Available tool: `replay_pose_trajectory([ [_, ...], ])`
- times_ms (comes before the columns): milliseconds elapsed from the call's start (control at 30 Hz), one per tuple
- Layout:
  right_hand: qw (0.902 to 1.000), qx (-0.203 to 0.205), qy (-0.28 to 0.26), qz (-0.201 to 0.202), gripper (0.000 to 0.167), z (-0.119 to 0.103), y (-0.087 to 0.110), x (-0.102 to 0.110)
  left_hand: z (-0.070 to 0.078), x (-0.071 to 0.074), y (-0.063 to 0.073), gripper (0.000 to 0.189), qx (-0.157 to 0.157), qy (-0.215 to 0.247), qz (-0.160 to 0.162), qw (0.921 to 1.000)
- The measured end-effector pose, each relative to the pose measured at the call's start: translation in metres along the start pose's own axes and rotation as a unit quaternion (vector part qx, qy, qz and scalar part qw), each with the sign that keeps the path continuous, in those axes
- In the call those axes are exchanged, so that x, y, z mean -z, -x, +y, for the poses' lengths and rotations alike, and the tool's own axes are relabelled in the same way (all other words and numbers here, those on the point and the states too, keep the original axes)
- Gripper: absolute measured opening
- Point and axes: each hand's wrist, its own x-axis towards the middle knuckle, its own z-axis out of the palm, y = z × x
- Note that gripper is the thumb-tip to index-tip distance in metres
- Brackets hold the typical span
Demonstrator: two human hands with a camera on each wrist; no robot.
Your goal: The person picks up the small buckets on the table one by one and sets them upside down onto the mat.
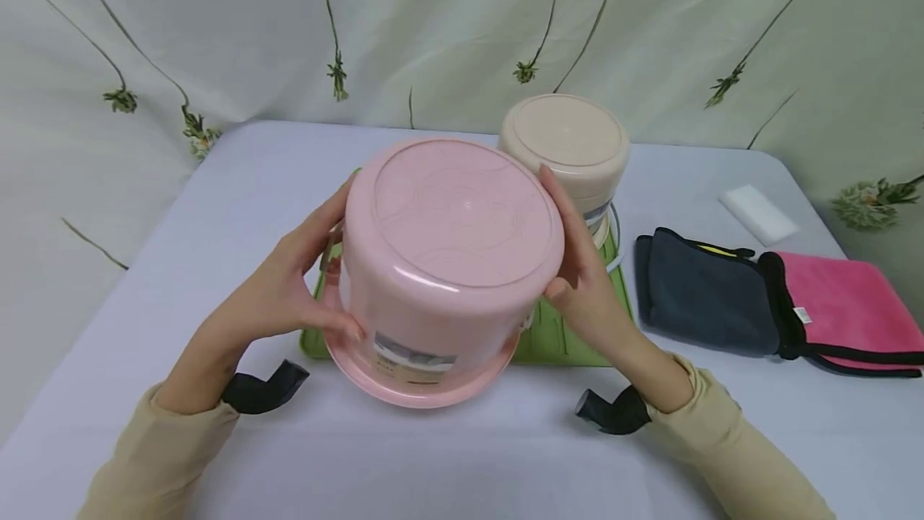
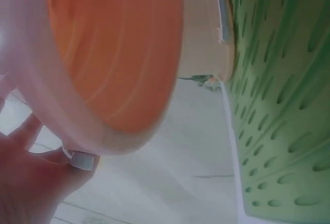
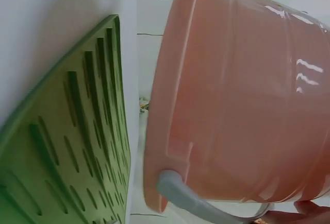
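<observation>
Between my two hands, a large pink bucket (image 1: 455, 219) is held upside down, its base facing up and towards me. My left hand (image 1: 285, 283) grips its left side, thumb on the front near a label. With my right hand (image 1: 588, 287) I hold the opposite side, fingers along the upper edge. A grey handle (image 3: 183, 195) hangs at the rim in the right wrist view. The left wrist view shows the bucket's hollow inside (image 2: 124, 44), with its rim raised over a green ridged draining mat (image 2: 289, 131).
A smaller beige bucket (image 1: 566, 131) stands upside down on the mat's back right. Farther right lie a folded dark grey cloth (image 1: 707, 295), a pink cloth (image 1: 848, 303) and a white block (image 1: 758, 215). A floral curtain (image 1: 447, 30) hangs behind the white table (image 1: 433, 464).
</observation>
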Motion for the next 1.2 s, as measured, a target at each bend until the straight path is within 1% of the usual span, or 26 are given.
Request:
replay_pose_trajectory([
  [100,0.9999,-0.011,0.006,-0.004,0.098,0.001,-0.007,-0.002,-0.005,0.002,0.001,0.122,0.009,0.046,0.022,0.9986],
  [167,0.9999,-0.008,0.012,-0.005,0.097,0.001,-0.013,-0.005,-0.007,0.003,0.002,0.12,0.005,0.066,0.037,0.9972],
  [267,0.9998,-0.001,0.018,0.0,0.096,0.0,-0.02,-0.009,-0.007,0.007,0.0,0.118,-0.013,0.066,0.057,0.9961],
  [333,0.9995,0.009,0.029,0.009,0.095,-0.001,-0.024,-0.012,-0.006,0.011,-0.002,0.118,-0.024,0.055,0.069,0.9958],
  [433,0.9989,0.013,0.042,0.016,0.095,-0.002,-0.03,-0.019,-0.005,0.021,-0.004,0.12,-0.024,0.033,0.077,0.9962],
  [533,0.9984,0.018,0.052,0.017,0.098,0.002,-0.038,-0.026,-0.01,0.034,-0.005,0.124,-0.006,-0.008,0.065,0.9978],
  [667,0.9971,-0.003,0.068,0.033,0.103,0.011,-0.054,-0.033,-0.029,0.052,-0.009,0.127,0.033,-0.057,0.039,0.9971],
  [700,0.9968,-0.012,0.069,0.038,0.104,0.013,-0.058,-0.035,-0.035,0.056,-0.01,0.127,0.045,-0.058,0.034,0.9967],
  [767,0.9961,-0.029,0.069,0.045,0.106,0.022,-0.067,-0.038,-0.045,0.064,-0.013,0.124,0.071,-0.048,0.025,0.996],
  [800,0.9958,-0.036,0.07,0.047,0.106,0.027,-0.071,-0.039,-0.05,0.068,-0.014,0.123,0.084,-0.036,0.021,0.9955],
  [933,0.9936,-0.041,0.092,0.052,0.093,0.052,-0.081,-0.039,-0.068,0.077,-0.016,0.121,0.126,0.015,0.01,0.9919],
  [1000,0.9909,-0.041,0.116,0.054,0.089,0.061,-0.082,-0.039,-0.076,0.077,-0.016,0.121,0.144,0.028,0.003,0.9893],
  [1100,0.9868,-0.045,0.145,0.056,0.088,0.071,-0.082,-0.038,-0.088,0.073,-0.016,0.12,0.165,0.027,-0.007,0.986],
  [1200,0.9845,-0.055,0.159,0.051,0.088,0.075,-0.08,-0.039,-0.093,0.068,-0.015,0.12,0.181,0.03,-0.019,0.9829],
])
